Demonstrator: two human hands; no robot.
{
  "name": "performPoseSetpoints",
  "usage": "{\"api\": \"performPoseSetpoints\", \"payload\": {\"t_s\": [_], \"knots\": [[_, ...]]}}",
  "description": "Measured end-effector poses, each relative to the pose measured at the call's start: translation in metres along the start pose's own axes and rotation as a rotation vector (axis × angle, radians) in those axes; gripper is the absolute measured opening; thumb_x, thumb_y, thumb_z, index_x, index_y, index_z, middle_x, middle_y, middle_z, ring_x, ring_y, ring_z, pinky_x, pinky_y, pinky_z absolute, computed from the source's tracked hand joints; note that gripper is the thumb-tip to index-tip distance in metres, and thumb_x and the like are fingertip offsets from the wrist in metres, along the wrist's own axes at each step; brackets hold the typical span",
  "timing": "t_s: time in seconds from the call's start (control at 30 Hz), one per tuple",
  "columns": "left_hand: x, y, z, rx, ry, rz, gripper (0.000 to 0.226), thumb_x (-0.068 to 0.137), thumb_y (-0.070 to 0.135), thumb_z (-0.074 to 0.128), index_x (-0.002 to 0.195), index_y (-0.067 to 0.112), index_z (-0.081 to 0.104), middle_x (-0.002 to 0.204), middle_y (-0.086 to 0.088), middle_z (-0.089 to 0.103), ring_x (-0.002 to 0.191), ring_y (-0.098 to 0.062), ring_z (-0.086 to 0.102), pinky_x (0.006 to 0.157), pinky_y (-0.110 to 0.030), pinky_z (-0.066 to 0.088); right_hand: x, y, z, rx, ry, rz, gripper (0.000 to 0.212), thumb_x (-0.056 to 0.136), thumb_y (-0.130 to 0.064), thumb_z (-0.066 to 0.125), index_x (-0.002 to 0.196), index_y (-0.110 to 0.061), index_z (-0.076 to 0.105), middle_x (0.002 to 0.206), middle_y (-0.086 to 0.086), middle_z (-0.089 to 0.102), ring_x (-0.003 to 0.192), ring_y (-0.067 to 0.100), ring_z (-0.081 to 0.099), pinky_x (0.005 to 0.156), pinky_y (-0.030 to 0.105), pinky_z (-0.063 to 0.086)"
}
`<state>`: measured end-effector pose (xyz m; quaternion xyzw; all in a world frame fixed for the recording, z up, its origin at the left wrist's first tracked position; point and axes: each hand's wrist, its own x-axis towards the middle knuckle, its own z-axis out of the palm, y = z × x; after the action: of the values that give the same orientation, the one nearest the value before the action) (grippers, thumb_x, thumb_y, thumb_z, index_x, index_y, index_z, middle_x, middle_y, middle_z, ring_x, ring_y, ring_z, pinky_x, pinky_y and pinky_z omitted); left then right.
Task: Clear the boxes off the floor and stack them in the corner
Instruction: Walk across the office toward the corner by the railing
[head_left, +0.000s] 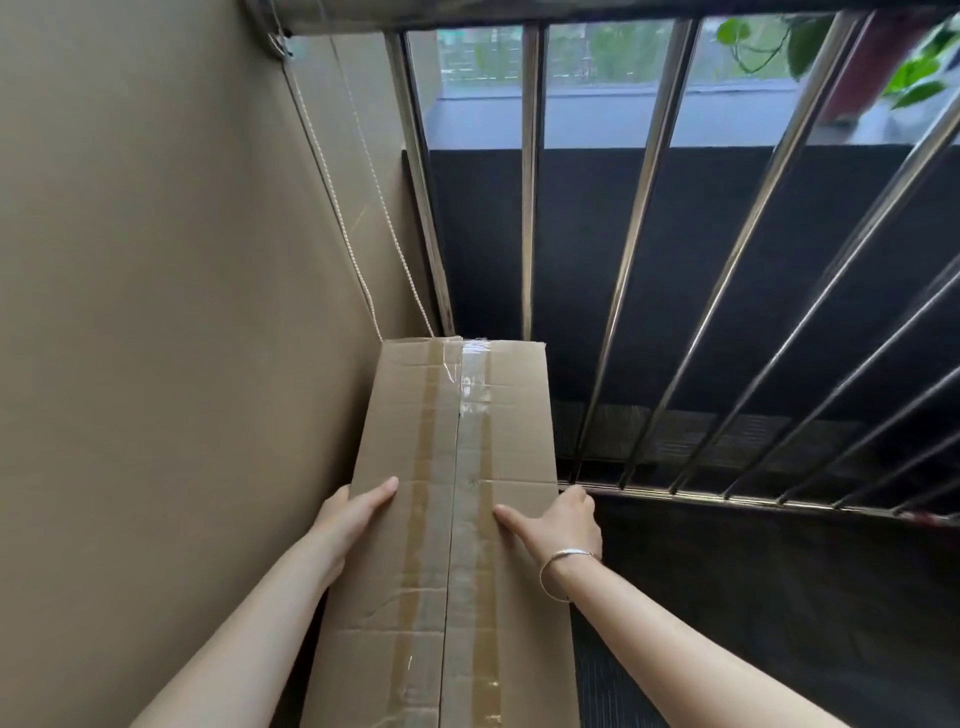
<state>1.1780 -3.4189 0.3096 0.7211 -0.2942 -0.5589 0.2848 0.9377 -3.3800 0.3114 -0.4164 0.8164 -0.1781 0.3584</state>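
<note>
Two bare forearms reach to a taped cardboard box (452, 519) in the corner between the beige wall (156, 312) and steel window bars (644, 260); left hand (353, 514) and right hand (561, 525) clasp its side edges, thumbs on top.

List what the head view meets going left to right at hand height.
Wall → left hand → box → right hand → railing.
</note>
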Motion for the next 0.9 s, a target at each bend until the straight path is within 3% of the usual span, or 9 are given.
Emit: {"api": "performPoseSetpoints", "payload": {"t_s": [0.1,0.17,0.23,0.3,0.47,0.53,0.6,0.73,0.9], "knots": [[0.033,-0.016,0.002,0.045,0.041,0.034,0.050,0.080,0.039,0.076,0.120,0.012,0.061,0.110,-0.007,0.069,0.093,-0.024,0.067,0.078,-0.035,0.054,0.018,0.008,0.030,-0.027,-0.011,0.005,0.089,0.066,-0.064,0.073,0.123,-0.005,0.040,0.128,0.010,0.045,0.112,0.029,0.055,0.082,0.035,0.047],[0.047,-0.033,0.006,0.097,0.048,0.038,0.057,0.082,0.039,0.074,0.129,0.013,0.056,0.122,-0.007,0.066,0.103,-0.025,0.065,0.091,-0.039,0.052,0.026,0.019,0.054,-0.030,-0.043,0.029,0.088,0.067,-0.064,0.072,0.123,-0.005,0.038,0.128,0.011,0.044,0.112,0.030,0.055,0.087,0.036,0.047],[0.055,-0.046,0.008,0.195,0.092,0.052,0.079,0.083,0.040,0.074,0.149,0.018,0.036,0.142,-0.004,0.052,0.125,-0.026,0.053,0.108,-0.042,0.040,0.028,0.025,0.069,-0.028,-0.046,0.032,0.085,0.068,-0.064,0.072,0.120,-0.006,0.038,0.127,0.011,0.044,0.112,0.030,0.054,0.089,0.037,0.047],[0.062,-0.055,0.006,0.327,0.172,0.091,0.093,0.081,0.045,0.073,0.154,0.023,0.019,0.153,-0.003,0.038,0.138,-0.025,0.039,0.115,-0.042,0.031,0.031,0.024,0.080,-0.037,-0.027,0.020,0.083,0.067,-0.066,0.071,0.117,-0.007,0.039,0.125,0.009,0.045,0.113,0.029,0.054,0.089,0.037,0.048],[0.045,-0.068,0.028,0.659,0.348,0.370,0.063,0.094,0.035,0.060,0.149,0.018,0.035,0.161,-0.004,0.019,0.149,-0.020,0.014,0.118,-0.036,0.015,0.040,0.023,0.086,-0.068,-0.052,0.032,0.085,0.065,-0.070,0.069,0.116,-0.010,0.035,0.126,0.006,0.043,0.115,0.026,0.052,0.081,0.036,0.047],[0.038,-0.078,0.046,0.788,0.282,0.502,0.055,0.098,0.029,0.053,0.149,0.017,0.036,0.162,-0.005,0.012,0.150,-0.019,0.005,0.119,-0.033,0.002,0.043,0.022,0.086,-0.055,-0.074,0.059,0.086,0.066,-0.068,0.070,0.118,-0.010,0.034,0.129,0.007,0.043,0.118,0.026,0.050,0.084,0.037,0.047],[0.036,-0.085,0.055,0.849,0.215,0.496,0.055,0.101,0.028,0.046,0.152,0.018,0.028,0.163,-0.004,0.006,0.150,-0.019,0.001,0.120,-0.035,-0.001,0.043,0.019,0.086,-0.057,-0.087,0.075,0.087,0.066,-0.066,0.071,0.121,-0.009,0.034,0.131,0.007,0.043,0.121,0.026,0.048,0.086,0.037,0.046],[0.036,-0.080,0.053,0.855,0.168,0.456,0.056,0.102,0.030,0.042,0.154,0.020,0.023,0.163,-0.003,0.003,0.150,-0.018,-0.001,0.120,-0.036,0.000,0.039,0.018,0.084,-0.032,-0.120,0.092,0.086,0.070,-0.065,0.069,0.124,-0.008,0.033,0.133,0.010,0.043,0.121,0.030,0.050,0.090,0.039,0.045],[0.017,-0.058,0.051,0.600,0.125,0.394,0.055,0.100,0.023,0.050,0.151,0.014,0.030,0.161,-0.005,0.017,0.150,-0.017,0.006,0.119,-0.032,0.006,0.024,0.019,0.068,-0.003,-0.152,0.015,0.081,0.081,-0.055,0.065,0.134,-0.007,0.027,0.139,0.013,0.037,0.124,0.032,0.046,0.096,0.040,0.044]]}}
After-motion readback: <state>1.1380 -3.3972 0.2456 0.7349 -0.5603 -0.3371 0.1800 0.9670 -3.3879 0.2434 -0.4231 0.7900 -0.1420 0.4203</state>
